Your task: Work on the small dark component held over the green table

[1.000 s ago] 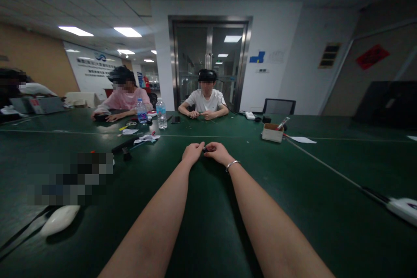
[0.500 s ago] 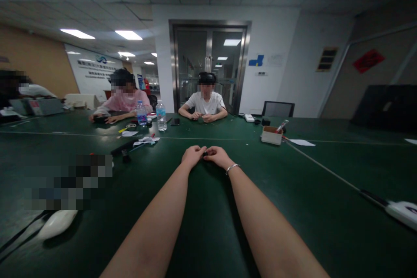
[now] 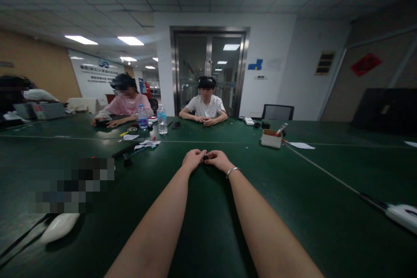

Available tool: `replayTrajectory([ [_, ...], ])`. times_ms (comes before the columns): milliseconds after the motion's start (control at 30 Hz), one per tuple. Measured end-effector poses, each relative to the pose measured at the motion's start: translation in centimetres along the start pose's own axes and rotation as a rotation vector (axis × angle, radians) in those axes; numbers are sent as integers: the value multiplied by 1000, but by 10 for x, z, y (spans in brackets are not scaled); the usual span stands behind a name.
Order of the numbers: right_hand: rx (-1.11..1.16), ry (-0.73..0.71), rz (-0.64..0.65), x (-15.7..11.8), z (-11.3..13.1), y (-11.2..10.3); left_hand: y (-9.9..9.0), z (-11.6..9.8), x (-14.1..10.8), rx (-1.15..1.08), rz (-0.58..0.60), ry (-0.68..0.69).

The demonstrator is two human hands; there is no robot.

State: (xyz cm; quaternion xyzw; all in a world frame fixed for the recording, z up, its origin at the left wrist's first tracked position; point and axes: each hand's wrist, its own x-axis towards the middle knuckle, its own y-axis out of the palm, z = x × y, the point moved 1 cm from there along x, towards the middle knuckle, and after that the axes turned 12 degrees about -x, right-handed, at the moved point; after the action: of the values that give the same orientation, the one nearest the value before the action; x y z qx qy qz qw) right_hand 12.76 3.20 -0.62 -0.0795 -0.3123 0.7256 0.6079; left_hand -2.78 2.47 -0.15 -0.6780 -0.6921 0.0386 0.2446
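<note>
Both arms reach forward over the dark green table (image 3: 280, 226). A small black object (image 3: 205, 157) sits between my fingertips, too small and too covered to name. My left hand (image 3: 194, 159) is closed on its left side, thumb and fingers pinched together. From the right, my right hand (image 3: 220, 160) pinches at the same object, with a silver bracelet (image 3: 232, 171) on that wrist. The two hands nearly meet, and their fingers hide most of what they hold.
Across the table sit a person in white (image 3: 205, 106) and a person in pink (image 3: 127, 104). Two water bottles (image 3: 162, 119) stand before them. A small box (image 3: 271, 138) holding pens is right of centre. A white power strip (image 3: 402, 216) lies at right, a white object (image 3: 61, 227) at left.
The view has tilted up slightly, so everything sits a little lower. My hands stay together around the small black object, with only slight finger movement.
</note>
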Motion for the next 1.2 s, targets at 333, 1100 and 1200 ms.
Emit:
replayTrajectory([
  [333, -184, 4, -22, 1, -6, -4, 0, 4, 2, -280, -131, -62],
  [1100, -304, 23, -74, -3, -6, -10, 13, -23, -6, 42, 109, 282],
  [1200, -312, 24, -67, -4, -5, -9, 13, -26, -8, 193, 112, 344],
])
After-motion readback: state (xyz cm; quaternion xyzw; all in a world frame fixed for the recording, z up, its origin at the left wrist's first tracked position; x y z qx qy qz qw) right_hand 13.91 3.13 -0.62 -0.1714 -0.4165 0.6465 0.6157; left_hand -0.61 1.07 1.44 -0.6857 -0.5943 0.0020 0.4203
